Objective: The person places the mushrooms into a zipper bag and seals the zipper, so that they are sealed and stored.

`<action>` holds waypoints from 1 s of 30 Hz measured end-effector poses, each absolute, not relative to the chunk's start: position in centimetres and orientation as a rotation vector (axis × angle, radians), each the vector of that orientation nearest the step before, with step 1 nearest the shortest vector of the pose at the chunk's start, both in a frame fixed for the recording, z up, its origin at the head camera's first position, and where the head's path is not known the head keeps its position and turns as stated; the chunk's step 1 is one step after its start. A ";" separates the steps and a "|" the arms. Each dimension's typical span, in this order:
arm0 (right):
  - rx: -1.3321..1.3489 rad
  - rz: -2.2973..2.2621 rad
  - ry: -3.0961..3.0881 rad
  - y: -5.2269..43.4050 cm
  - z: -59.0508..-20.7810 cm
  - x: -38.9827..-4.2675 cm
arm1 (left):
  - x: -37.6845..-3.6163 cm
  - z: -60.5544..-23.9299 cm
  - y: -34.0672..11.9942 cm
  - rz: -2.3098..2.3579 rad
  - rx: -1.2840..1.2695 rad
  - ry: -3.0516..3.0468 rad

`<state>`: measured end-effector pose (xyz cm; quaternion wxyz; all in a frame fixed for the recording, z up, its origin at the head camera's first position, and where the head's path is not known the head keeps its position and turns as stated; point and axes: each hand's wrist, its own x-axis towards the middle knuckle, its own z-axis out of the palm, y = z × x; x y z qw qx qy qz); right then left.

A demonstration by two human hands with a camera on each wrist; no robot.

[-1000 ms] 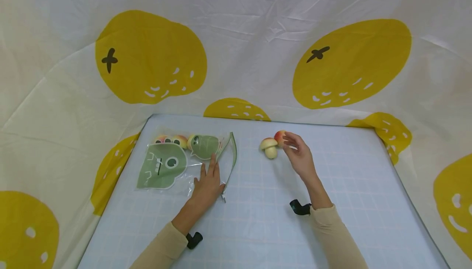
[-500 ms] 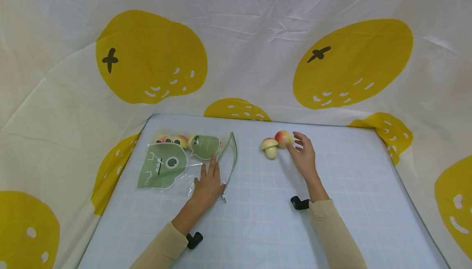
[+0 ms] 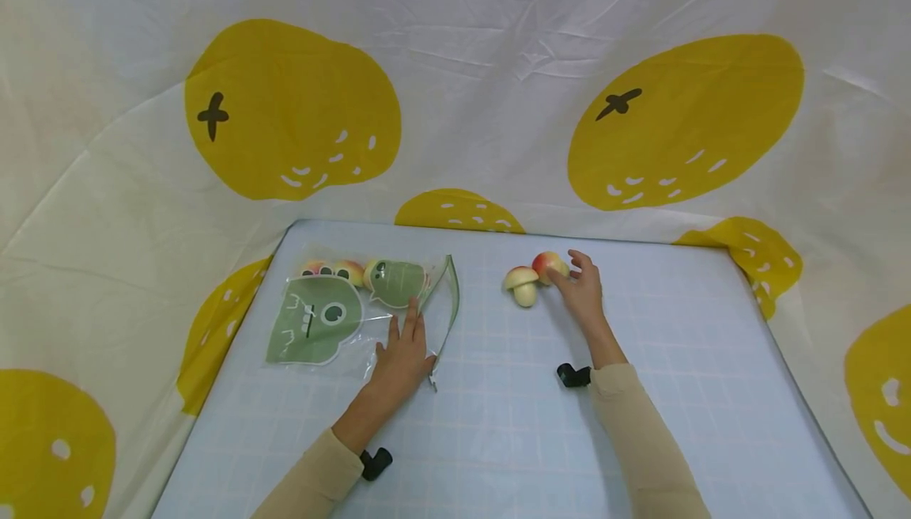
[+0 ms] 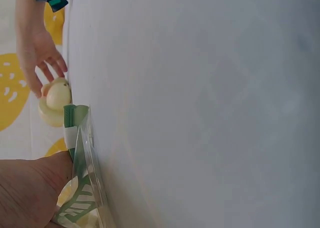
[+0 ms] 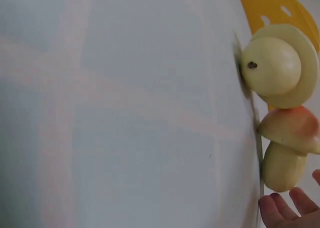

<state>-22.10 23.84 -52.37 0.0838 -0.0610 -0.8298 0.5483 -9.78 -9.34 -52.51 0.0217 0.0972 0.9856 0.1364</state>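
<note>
My left hand (image 3: pixel 398 365) lies with straight fingers over a clear zip bag (image 3: pixel 370 341) with a green monster print. Its thumb is by the bag's green zip edge (image 4: pixel 76 115) in the left wrist view. Inside the bag, toy mushrooms (image 3: pixel 349 271) show partly behind the print. To the right, a red-capped toy mushroom (image 3: pixel 549 265) lies beside a paler one (image 3: pixel 523 285); they look close together. My right hand (image 3: pixel 585 297) is at the red-capped one, thumb overlapping its near side, fingers spread apart. In the right wrist view, the fingertips (image 5: pixel 300 200) are just short of its stem.
A blue-white checked cloth (image 3: pixel 491 424) covers the table. Behind it hangs a pale curtain with yellow fruit prints (image 3: pixel 292 107). Black wrist cameras (image 3: pixel 572 375) sit at both cuffs.
My right hand has drawn slightly right, uncovering the red-capped mushroom, and its thumb has then come back over the cap's near side. The left hand, bag and paler mushroom look unchanged.
</note>
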 end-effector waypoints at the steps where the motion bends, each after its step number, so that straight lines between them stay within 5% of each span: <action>1: -0.191 1.640 -2.480 23.8 -52.4 -22.2 | -9.8 -52.5 -9.3 0.425 0.302 3.054; 30: -0.363 1.689 -2.438 23.5 -52.8 -22.8 | -9.8 -52.2 -9.3 0.430 0.300 3.030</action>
